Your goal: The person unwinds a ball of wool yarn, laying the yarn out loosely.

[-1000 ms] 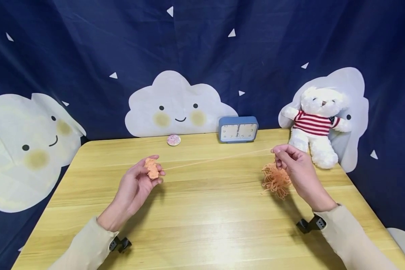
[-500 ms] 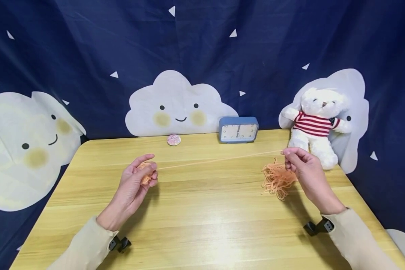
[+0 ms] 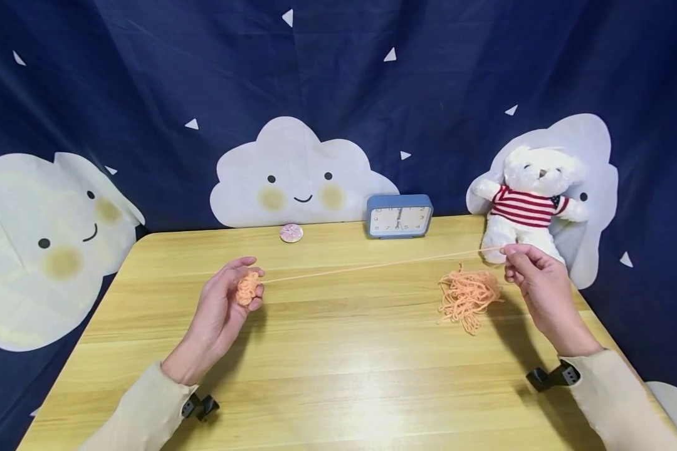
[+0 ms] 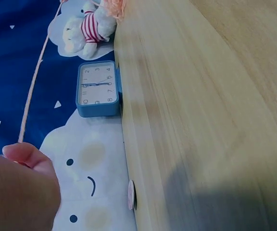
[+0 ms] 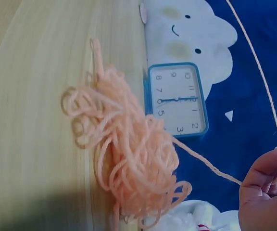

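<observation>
In the head view, my left hand holds a small ball of peach yarn above the left half of the table. A taut yarn strand rises gently from it to my right hand, which pinches it between thumb and fingertips. Just left of the right hand lies a loose, loopy yarn pile. The right wrist view shows a second length of yarn running from this pile to the right hand. In the left wrist view the hand's back hides the ball.
A blue clock stands at the back edge of the wooden table, with a round pink disc to its left. At the back right sits a white teddy bear in a striped shirt. A dark blue cloud-print curtain hangs behind.
My right hand has moved rightward, and the strand between the hands has grown longer. The left hand stays about in place; its thumb crossed over the ball half a second ago, and the ball shows again.
</observation>
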### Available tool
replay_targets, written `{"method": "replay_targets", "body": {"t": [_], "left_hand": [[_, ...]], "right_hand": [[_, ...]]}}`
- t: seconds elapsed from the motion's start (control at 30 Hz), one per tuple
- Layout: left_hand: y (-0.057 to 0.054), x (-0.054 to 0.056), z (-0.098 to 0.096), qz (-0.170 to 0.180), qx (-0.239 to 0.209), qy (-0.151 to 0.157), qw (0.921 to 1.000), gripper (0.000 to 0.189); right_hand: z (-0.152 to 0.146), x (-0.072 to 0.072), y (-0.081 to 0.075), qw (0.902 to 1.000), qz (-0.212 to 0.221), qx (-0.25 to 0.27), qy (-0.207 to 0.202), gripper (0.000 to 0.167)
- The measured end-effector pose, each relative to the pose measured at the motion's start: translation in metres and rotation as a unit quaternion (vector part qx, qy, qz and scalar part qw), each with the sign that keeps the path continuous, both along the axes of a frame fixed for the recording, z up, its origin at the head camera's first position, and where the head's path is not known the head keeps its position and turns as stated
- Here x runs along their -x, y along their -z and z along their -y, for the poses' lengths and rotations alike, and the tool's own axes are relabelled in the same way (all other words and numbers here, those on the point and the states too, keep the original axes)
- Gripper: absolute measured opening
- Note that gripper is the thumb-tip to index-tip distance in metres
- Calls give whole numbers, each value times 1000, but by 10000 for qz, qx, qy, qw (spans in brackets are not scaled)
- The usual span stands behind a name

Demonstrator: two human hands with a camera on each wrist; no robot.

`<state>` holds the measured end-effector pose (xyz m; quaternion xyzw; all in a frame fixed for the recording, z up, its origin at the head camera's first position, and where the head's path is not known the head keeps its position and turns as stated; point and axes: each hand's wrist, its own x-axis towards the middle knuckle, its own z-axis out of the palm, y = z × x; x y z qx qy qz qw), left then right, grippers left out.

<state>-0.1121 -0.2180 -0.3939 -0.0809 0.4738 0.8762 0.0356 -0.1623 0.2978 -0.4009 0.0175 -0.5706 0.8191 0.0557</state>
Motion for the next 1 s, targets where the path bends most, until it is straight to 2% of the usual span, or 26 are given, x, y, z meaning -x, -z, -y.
{"method": "replay_targets", "body": {"t": [0.13,0.23,0.37,0.47,0.63,0.77,0.87,1.0], "left_hand": [[1,1,-2,-7,-114,39,9999,23],[2,1,-1,-106,-440,178,9988,19],[3,2,2,-185,-1242,652,9899,21],[4,3,3,-144,-1653,858,9824,22],[4,3,4,-85,-1546,807,9846,27],[5,3,7,-107,-1268,985,9870,36],[6,2,10,-190,-1529,1272,9798,41],[7,2,13,-378,-2253,1651,9595,44]], "right_hand": [[-5,2,1,10000,23,-14,36,21],[-7,4,0,10000,38,47,63,19],[-8,4,-2,9999,60,151,54,19],[-7,4,-2,9998,86,173,48,19],[-5,3,-1,9998,119,129,36,17],[-8,4,0,9997,140,211,70,18],[-10,4,1,9995,181,227,82,19],[-12,3,5,9997,233,105,47,18]]}}
